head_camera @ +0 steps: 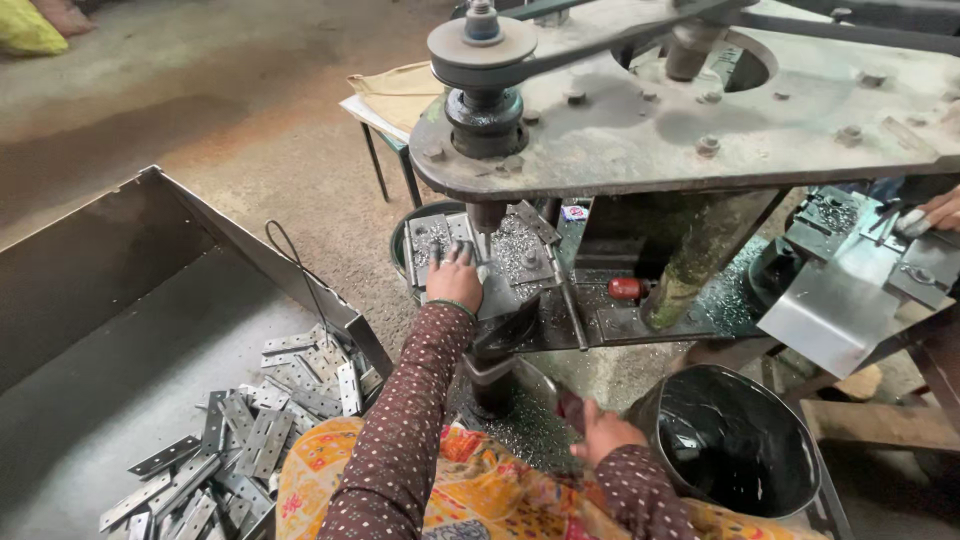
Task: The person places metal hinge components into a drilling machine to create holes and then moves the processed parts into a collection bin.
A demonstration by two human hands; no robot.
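**Left hand on the hinge at the drill, right hand on the lever**

The hinge (462, 250) lies flat on the drill table (520, 262), just left of the spindle (487, 215), and your left hand (455, 280) lies over it. Your fingertips (458, 255) press down on its top, close together and bent; only a sliver of metal shows between and ahead of them. Metal chips cover the table around it.

Your right hand (603, 435) is low, near your lap, with its fingers curled around a dark red handle (570, 408). The handle sits at the near end of the lever (568, 300), which runs up toward the table.

To your left, a pile of hinges (250, 430) lies in the grey tray (110, 330), well apart from your left hand. A black bucket (735, 440) stands just right of your right hand. Above, the belt (600, 45) runs over the pulley (482, 45) on the steel top plate (760, 130). At the far right edge, another person's hand (935, 212) rests on a second machine (860, 260).
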